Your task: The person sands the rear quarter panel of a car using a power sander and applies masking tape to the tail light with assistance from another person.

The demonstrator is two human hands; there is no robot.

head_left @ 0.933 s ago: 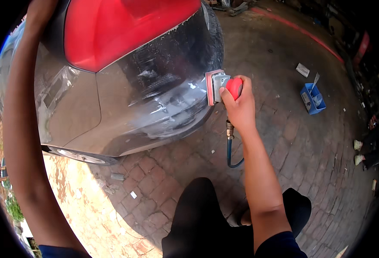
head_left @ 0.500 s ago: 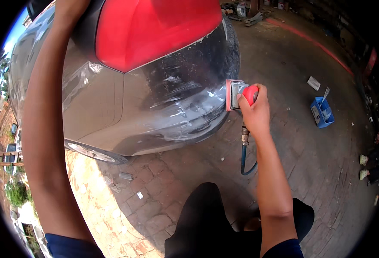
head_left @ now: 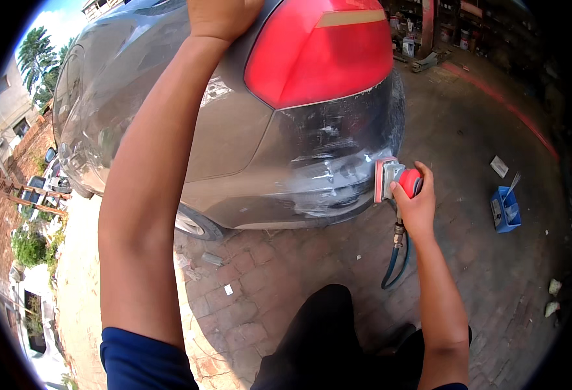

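My right hand (head_left: 420, 205) is wrapped round the red body of an air sander (head_left: 410, 182). The sander's flat pad is turned to the left, against or very near the rounded corner of a dark car's rear bumper (head_left: 328, 188). Whitish, scuffed patches cover that bumper. From the sander hangs a dark hose (head_left: 390, 276) with a brass-coloured fitting. My left hand (head_left: 224, 16) rests on the car body beside the red tail light (head_left: 325, 58); the upper edge of the picture cuts off its fingers.
A blue bin (head_left: 507, 214) with items in it stands on the brick paving at right, near a pale flat piece (head_left: 499, 166). Cans and clutter (head_left: 409, 45) line the far right. The car's wheel (head_left: 198, 224) is at lower left. Light-coloured shoes (head_left: 552, 297) show at the right edge.
The view has shifted, so the car and both arms appear farther right, and more of the tail light shows. The sander stays in my right hand at the bumper's corner.
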